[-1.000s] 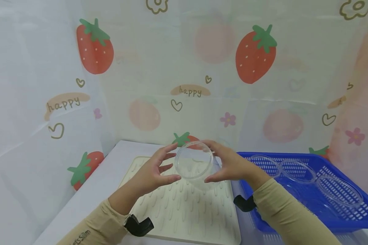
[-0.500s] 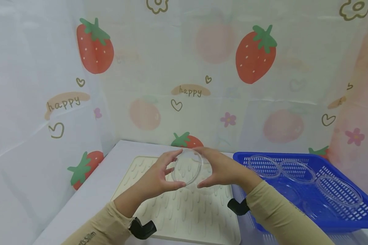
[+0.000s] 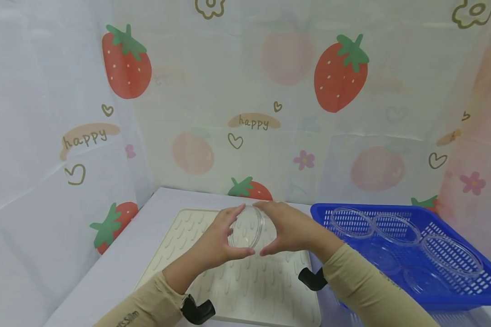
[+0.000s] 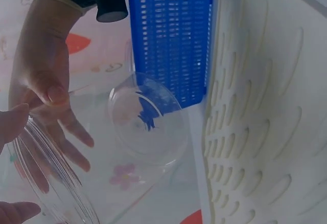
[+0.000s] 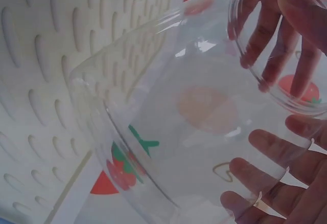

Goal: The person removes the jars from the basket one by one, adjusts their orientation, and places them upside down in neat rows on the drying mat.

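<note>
A clear, round plastic bowl point(image 3: 246, 228) is held in the air above a cream ribbed mat point(image 3: 249, 290), tilted with its rim turned toward the left hand. The left hand point(image 3: 221, 234) grips the rim, fingers on top and thumb beneath. In the left wrist view, its fingertips meet the layered rim point(image 4: 56, 173). From the other side, the right hand point(image 3: 292, 227) curls around the bowl's body. The right wrist view shows its spread fingers point(image 5: 271, 152) against the see-through wall, with the bowl's base pointing to lower left.
On the right stands a blue perforated basket point(image 3: 393, 297) holding several clear bowls point(image 3: 452, 255). A white table edge runs along the left side of the mat. Behind rises a sheet point(image 3: 286, 100) printed with strawberries.
Both hands have come down slightly and closer together. The bowl has moved a little left and turned, so its rim now looks narrower. The basket and mat stay put.
</note>
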Available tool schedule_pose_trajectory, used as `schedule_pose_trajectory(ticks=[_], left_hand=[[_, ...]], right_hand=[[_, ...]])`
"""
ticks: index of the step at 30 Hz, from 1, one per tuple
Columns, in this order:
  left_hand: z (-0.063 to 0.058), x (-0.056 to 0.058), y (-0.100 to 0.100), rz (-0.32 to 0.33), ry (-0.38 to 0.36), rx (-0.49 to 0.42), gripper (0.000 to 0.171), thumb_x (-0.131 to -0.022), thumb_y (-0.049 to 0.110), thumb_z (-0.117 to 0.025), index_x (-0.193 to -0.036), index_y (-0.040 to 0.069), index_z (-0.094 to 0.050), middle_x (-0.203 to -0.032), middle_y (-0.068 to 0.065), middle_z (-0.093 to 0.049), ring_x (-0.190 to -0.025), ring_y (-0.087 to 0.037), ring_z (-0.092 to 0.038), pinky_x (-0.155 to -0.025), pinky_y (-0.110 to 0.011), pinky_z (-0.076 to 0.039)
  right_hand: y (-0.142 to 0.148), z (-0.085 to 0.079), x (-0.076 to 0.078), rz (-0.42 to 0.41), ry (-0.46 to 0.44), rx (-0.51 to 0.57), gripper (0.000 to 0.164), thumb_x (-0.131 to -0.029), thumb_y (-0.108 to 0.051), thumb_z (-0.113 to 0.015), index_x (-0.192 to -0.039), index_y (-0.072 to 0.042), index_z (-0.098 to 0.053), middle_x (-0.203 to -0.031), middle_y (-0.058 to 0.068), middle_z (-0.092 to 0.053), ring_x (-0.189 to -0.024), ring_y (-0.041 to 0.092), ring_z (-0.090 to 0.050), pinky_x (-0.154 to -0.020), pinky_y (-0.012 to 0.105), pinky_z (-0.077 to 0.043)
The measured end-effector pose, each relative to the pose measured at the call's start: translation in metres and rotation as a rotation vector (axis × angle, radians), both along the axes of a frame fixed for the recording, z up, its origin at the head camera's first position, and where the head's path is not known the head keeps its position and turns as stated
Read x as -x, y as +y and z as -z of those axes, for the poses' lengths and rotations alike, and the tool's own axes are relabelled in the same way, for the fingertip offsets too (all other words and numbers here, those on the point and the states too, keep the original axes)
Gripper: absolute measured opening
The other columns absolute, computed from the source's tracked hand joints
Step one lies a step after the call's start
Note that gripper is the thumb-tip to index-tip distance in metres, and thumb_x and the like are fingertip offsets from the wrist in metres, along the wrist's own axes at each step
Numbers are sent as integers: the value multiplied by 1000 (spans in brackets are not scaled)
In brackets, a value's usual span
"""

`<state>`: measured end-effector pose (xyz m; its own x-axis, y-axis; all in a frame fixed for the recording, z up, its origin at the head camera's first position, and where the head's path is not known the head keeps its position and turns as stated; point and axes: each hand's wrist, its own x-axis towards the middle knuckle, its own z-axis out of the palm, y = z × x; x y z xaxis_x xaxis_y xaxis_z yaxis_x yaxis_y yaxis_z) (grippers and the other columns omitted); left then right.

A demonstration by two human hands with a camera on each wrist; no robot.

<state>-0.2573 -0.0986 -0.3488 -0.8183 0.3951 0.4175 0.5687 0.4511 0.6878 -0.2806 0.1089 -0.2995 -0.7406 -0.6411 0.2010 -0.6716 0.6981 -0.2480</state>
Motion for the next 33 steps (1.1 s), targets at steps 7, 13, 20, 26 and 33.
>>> schedule_pose_trajectory(ticks=[7, 13, 20, 26, 33], left_hand=[[2, -1, 3, -38, -16, 22, 94, -67, 29, -81, -144, 12, -28, -134, -7, -35, -119, -20, -40, -93, -37, -45], [2, -3, 2, -47, -29, -5, 91, -68, 27, -81, -142, 13, -30, -134, -9, -35, -117, -22, -42, -91, -38, -46], [-2, -4, -3, -35, -47, -52, 90, -68, 27, -81, -142, 17, -30, -132, -4, -36, -116, -21, -42, -91, -37, -46], [-4, -1, -11, -56, -99, -112, 92, -70, 23, -79, -144, 19, -25, -134, -6, -33, -119, -22, -40, -94, -40, -44], [-2, 1, -20, -78, -130, -151, 93, -71, 26, -78, -145, 22, -21, -139, -7, -28, -123, -24, -37, -95, -42, -42]], right_hand=[[-3, 0, -3, 38, 39, -73, 94, -57, -44, -84, -136, -19, -39, -132, 0, -49, -118, 20, -47, -93, 44, -44], [-3, -2, -4, 35, 14, -64, 96, -56, -47, -84, -137, -21, -39, -130, 0, -50, -116, 20, -48, -91, 44, -45], [6, -9, -2, -4, -54, 2, 95, -60, -46, -82, -140, -23, -36, -138, -1, -42, -126, 22, -39, -97, 47, -39], [21, -17, 3, -28, -60, 121, 93, -63, -45, -80, -140, -24, -33, -139, 2, -38, -126, 23, -37, -97, 48, -39], [33, -21, 4, -10, -95, 251, 93, -65, -44, -79, -142, -23, -30, -141, 4, -34, -123, 30, -41, -95, 52, -39]])
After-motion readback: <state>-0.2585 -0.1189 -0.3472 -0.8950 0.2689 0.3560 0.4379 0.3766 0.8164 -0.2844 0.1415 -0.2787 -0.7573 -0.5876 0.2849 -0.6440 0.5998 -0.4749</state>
